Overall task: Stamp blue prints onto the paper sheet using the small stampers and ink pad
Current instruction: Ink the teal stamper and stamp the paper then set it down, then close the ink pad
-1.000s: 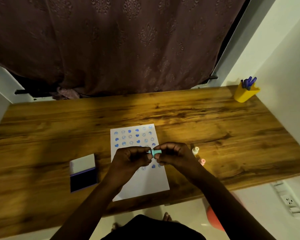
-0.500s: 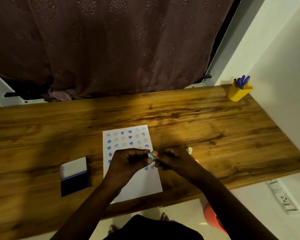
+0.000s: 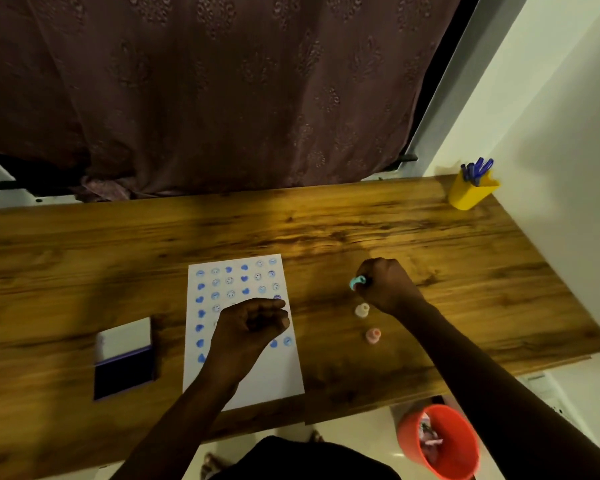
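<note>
A white paper sheet (image 3: 274,375) with rows of blue heart and smiley prints lies on the wooden desk (image 3: 326,230). My left hand (image 3: 250,327) hovers over the sheet's middle, fingers curled with nothing visible in them. To the right of the sheet, my right hand (image 3: 388,285) grips a small teal stamper (image 3: 357,281) just above the desk. Two more small stampers stand near it: a cream one (image 3: 362,310) and a pink one (image 3: 373,335). The open ink pad (image 3: 123,370), dark blue with a white lid, lies left of the sheet.
A yellow cup (image 3: 470,194) with blue pens stands at the desk's far right corner by the white wall. A brown curtain hangs behind the desk. An orange bin (image 3: 440,441) sits on the floor below the desk's front edge.
Both hands were together over the sheet on the teal stamper. They have parted: the right hand carried the stamper right, past the sheet's edge, and the left hand stayed above the paper.
</note>
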`<state>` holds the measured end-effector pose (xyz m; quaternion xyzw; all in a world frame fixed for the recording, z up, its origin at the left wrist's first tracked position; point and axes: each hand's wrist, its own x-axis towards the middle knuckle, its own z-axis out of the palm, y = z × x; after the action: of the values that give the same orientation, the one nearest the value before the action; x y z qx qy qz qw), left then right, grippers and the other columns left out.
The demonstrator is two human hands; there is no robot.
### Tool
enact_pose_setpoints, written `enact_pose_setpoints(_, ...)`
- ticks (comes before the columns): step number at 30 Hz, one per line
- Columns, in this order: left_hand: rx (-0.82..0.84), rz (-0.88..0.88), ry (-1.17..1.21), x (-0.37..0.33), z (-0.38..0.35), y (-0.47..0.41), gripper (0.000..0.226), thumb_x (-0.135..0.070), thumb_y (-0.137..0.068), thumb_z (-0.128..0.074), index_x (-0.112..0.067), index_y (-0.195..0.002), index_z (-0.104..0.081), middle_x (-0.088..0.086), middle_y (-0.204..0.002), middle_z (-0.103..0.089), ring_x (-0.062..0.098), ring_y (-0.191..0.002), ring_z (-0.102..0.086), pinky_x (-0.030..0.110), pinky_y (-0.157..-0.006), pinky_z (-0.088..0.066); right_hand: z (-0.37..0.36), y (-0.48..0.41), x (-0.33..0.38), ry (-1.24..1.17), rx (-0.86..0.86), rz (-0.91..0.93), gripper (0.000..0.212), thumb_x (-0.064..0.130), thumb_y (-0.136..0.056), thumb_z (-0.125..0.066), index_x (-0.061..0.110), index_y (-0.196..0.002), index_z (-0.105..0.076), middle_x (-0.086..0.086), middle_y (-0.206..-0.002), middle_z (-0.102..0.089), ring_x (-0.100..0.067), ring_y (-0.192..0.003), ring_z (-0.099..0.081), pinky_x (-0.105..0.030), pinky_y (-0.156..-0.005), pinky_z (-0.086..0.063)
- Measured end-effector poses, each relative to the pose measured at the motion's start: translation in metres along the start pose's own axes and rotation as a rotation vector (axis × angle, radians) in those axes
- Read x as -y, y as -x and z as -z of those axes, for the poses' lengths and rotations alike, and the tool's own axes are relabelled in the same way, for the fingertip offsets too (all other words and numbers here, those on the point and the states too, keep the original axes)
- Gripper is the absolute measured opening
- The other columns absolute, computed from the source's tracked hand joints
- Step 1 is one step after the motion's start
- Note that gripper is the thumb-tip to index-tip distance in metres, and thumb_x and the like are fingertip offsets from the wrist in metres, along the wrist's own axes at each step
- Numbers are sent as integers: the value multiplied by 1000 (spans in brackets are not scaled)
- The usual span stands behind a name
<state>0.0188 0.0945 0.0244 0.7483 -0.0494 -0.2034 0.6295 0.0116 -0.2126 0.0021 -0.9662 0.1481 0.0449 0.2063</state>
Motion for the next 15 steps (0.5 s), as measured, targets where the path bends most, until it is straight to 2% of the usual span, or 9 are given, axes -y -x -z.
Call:
enact_pose_setpoints(4,-38,26,20,1,-2,1,27,-11,-81,-83,-29,-101,-78,-6,-101,-81,15,-102,-76,49,-99,-58,-15,-12,-15,65,57,6,18,29,-75,-75,19,-89,-72,-4,-89,-74,-23,-77,-70,-27,-59,-50)
enact_pose_setpoints(11,-69,72,18,-1,-7,2,26,-11,-83,-82,-27,-102,-78,-7,-100,-82,12,-101,-76,46,-100,-57,-20,-16,-14,66,73,47,22,24,-77,-79,11,-94,-73,-8,-94,-74,-28,-83,-71,-38,-67,-58)
enact_pose_setpoints(15,-76,85,8,-2,-8,1,25,-11,-83,-82,-26,-103,-78,-8,-99,-82,8,-100,-76,43,-100,-58,-22,-16,-12,55,87,13,20,24,-74,-78,14,-90,-73,-8,-92,-74,-29,-83,-71,-33,-63,-54)
